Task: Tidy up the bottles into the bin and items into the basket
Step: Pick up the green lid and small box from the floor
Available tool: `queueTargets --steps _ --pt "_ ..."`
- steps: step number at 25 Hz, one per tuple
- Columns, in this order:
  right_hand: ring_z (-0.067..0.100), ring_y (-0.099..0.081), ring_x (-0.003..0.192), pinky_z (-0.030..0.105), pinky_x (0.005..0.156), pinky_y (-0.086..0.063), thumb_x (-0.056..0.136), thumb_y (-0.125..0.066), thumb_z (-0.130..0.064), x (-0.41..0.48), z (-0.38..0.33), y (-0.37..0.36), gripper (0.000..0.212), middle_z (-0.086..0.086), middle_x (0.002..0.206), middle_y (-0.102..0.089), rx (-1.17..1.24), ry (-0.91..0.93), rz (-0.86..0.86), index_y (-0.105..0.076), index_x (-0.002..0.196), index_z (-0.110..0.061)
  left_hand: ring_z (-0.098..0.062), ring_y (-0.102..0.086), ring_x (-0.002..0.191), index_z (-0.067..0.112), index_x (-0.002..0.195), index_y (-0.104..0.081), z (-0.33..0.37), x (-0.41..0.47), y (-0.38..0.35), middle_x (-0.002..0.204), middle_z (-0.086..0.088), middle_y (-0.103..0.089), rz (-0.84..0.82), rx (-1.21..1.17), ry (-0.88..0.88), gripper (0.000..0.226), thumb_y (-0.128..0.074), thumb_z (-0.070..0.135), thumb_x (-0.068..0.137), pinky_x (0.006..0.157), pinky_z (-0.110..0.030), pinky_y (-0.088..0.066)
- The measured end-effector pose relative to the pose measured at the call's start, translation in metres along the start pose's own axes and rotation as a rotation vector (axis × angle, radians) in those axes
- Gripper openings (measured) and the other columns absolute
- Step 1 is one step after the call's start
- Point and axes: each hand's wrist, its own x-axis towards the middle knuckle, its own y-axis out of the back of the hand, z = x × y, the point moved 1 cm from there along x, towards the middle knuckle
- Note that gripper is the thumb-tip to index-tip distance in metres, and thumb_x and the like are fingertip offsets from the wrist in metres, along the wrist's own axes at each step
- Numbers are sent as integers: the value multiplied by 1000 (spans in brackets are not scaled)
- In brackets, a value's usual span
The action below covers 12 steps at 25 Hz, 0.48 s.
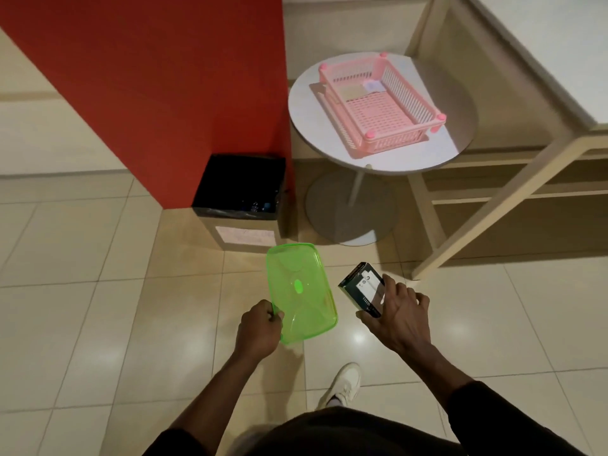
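My left hand (260, 327) grips the near corner of a translucent green plastic lid (301, 291), held flat above the tiled floor. My right hand (398, 314) holds a small dark box (362, 287) with white print, fingers curled round its side. Ahead, a pink slatted basket (408, 133) sits on a round white table (302, 103); a couple of flat items lie in its far end. A bin (241, 232) lined with a black bag stands on the floor against the red wall, with bottles faintly visible inside.
A red wall (148, 77) rises behind the bin. A beige wooden shelf frame (493, 205) stands to the right of the table. The table's round base (329, 218) rests on the tiles. My white shoe (343, 385) is below my hands.
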Motion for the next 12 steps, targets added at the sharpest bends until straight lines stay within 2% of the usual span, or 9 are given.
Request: queueTargets --steps 6,12 --pt "27 -61 106 46 95 -40 71 -65 -73 52 73 33 85 4 114 -66 51 -83 44 -47 134 -19 -40 -71 87 3 91 -66 93 39 -40 90 -15 -74 -1 -54 -26 16 -66 17 99 81 -54 -60" --pt "27 -59 110 47 98 -40 73 -59 -75 112 95 47 89 5 122 -65 101 -134 59 -45 139 -18 -43 -71 82 -3 84 -59 156 83 -51 84 -24 -71 -22 -122 -14 27 -67 19 100 81 -58 -60"
